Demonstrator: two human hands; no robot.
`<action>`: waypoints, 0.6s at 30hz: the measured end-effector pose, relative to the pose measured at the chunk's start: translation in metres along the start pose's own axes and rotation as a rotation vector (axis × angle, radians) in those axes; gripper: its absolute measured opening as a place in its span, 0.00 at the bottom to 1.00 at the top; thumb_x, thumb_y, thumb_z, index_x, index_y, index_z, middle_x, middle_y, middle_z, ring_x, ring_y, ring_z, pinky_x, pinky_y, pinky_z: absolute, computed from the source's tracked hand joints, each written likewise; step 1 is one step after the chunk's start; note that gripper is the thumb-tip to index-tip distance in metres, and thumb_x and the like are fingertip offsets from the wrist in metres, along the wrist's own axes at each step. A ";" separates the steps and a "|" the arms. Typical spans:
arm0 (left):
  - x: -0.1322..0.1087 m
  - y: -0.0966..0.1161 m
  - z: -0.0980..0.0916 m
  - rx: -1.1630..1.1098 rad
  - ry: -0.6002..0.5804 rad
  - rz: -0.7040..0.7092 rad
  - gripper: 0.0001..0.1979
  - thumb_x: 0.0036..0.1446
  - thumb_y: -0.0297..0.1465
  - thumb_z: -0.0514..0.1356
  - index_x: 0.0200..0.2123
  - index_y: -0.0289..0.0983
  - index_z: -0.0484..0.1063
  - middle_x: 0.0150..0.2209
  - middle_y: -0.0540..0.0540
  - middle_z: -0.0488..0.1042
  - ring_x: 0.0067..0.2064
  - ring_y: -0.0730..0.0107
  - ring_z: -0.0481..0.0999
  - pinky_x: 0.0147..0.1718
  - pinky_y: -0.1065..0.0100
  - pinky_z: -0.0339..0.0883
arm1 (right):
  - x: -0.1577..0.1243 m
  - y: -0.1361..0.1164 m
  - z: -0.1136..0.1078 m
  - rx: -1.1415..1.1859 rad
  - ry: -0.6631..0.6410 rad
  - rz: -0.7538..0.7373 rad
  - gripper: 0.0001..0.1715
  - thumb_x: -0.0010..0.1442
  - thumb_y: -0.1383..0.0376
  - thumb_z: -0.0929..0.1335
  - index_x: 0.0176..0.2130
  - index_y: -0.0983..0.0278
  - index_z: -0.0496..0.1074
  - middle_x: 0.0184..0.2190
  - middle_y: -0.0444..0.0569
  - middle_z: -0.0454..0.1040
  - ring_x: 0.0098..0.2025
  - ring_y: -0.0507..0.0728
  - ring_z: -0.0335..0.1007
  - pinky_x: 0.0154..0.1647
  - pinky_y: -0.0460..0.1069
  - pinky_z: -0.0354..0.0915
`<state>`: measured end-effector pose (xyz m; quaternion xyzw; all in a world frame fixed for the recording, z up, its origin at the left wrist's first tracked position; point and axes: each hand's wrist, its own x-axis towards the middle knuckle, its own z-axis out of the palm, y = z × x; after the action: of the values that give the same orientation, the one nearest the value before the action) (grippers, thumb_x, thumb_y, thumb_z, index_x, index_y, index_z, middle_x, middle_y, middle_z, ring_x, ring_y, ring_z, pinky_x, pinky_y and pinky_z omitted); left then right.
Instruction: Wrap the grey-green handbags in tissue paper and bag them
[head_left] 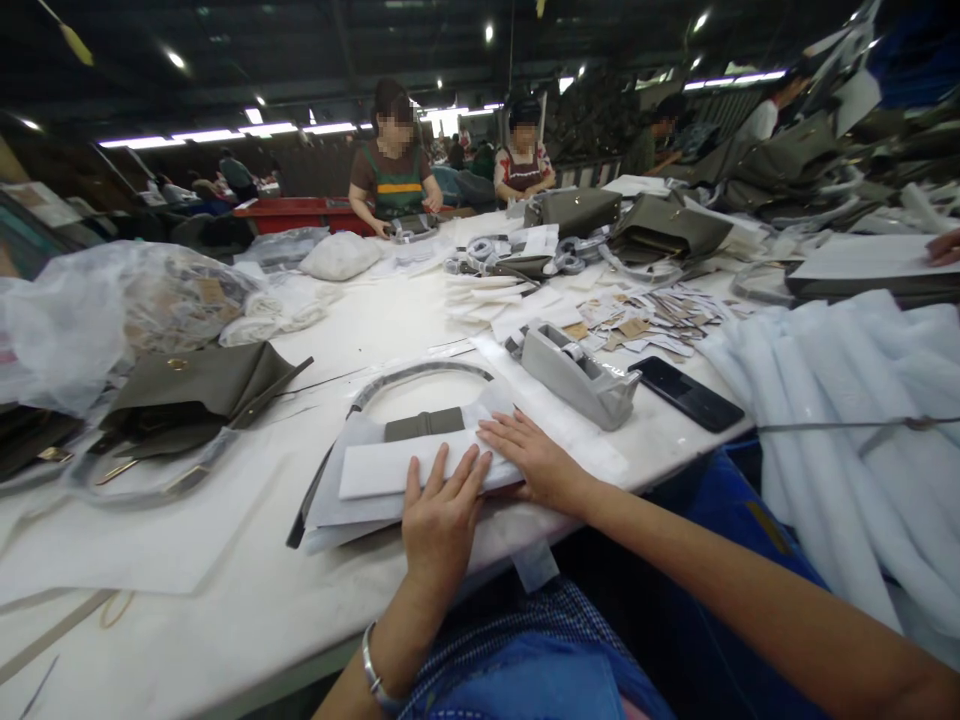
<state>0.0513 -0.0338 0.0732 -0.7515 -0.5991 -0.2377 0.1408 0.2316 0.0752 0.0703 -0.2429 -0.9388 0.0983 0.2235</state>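
Observation:
In front of me a dark olive handbag (424, 424) lies flat near the table's edge, mostly covered by thin white tissue paper (352, 520). Its wrapped handle (420, 370) arches away from me. Across the paper lies a strip of white foam sheet (375, 470). My left hand (444, 510) rests flat on the strip, fingers spread. My right hand (536, 455) lies with outstretched fingers on the strip's right end and the paper there. Part of the bag is hidden under the paper and my hands.
A grey tape dispenser (574, 375) and a black phone (686, 392) sit to the right, beside scattered tags (652, 318). Bundled white foam (847, 440) stands far right. Another olive bag (195, 395) lies left. Co-workers (397, 170) work across the table (405, 310).

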 end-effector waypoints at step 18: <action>-0.001 0.000 0.002 -0.026 0.005 -0.024 0.23 0.65 0.33 0.58 0.63 0.49 0.64 0.60 0.50 0.70 0.64 0.48 0.66 0.65 0.38 0.47 | -0.099 -0.027 0.002 -0.139 0.060 -0.313 0.29 0.67 0.76 0.62 0.65 0.65 0.61 0.61 0.54 0.69 0.67 0.57 0.58 0.65 0.59 0.62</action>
<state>0.0515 -0.0335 0.0707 -0.7452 -0.6048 -0.2491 0.1298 0.2973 0.0022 0.0398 -0.1117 -0.9625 -0.0100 0.2469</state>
